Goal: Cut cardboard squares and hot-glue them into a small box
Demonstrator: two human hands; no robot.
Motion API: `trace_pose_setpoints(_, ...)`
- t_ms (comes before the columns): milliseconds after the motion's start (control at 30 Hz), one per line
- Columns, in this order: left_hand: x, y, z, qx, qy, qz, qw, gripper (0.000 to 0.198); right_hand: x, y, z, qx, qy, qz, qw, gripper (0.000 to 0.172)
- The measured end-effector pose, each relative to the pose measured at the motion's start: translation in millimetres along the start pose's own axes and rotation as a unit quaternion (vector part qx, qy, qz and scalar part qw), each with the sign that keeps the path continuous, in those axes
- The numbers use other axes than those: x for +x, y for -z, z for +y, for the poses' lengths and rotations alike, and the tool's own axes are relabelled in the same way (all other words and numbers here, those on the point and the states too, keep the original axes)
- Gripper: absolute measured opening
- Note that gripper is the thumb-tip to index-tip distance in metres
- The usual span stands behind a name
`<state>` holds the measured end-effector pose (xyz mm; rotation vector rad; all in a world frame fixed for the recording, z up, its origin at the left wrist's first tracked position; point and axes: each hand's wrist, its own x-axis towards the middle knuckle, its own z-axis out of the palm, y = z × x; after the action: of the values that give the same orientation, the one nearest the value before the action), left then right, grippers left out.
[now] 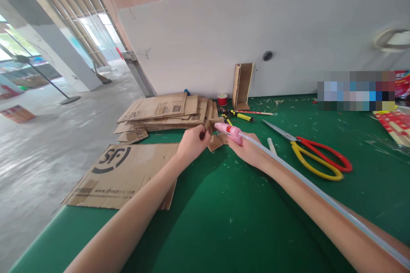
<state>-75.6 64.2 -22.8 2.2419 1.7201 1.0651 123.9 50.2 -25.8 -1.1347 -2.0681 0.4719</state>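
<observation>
The green counter (224, 222) fills the lower view, with the yellow-and-red scissors (315, 153) lying flat on it, blades apart. A white board (256, 21) stands along the counter's far edge, behind the scissors. Far left of the scissors, a large printed cardboard sheet (124, 175) lies flat and overhangs the counter's left edge. Beyond it, left of the scissors and farther back, is a stack of flattened cardboard (163, 111).

The one container is a narrow cardboard box (242, 86), upright against the board behind and left of the scissors, its open face turned this way. Its inside is shadowed brown, and whether anything sits in it is hard to tell. A red spool (222, 99) stands just beside it, on the side away from the scissors.

Just left of the scissors, the right hand (248, 151) has its fingers clenched around a pink glue gun (229, 132). A long clear glue stick (320, 192) trails from the gun back along the forearm, passing near the scissor handles. Farther left, the left hand (192, 143) has its fingers pinched on a small folded cardboard piece (214, 141), which is held just above the counter with the gun's tip against it. A yellow-handled tool (241, 116) lies behind the gun, left of the scissor blades.
</observation>
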Motion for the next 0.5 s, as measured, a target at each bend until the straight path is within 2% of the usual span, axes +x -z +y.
trace_pose_setpoints(133, -0.3, -0.9, 1.3, -0.003, -0.005, -0.003, 1.0, 0.027, -1.0, -0.3, -0.3, -0.006, -0.013, 0.0, 1.0, 0.043)
trace_pose_setpoints(300, 0.8, -2.7, 1.5, 0.0, -0.003, 0.003, 1.0, 0.027, -1.7, 0.2, -2.9, -0.047, -0.059, 0.004, 0.997, 0.034)
trace_pose_setpoints(500, 2.1, -4.1, 1.1, -0.004, -0.01, 0.007, 1.0, 0.029, -0.4, -0.1, -4.0, -0.079, -0.051, -0.003, 0.996, 0.032)
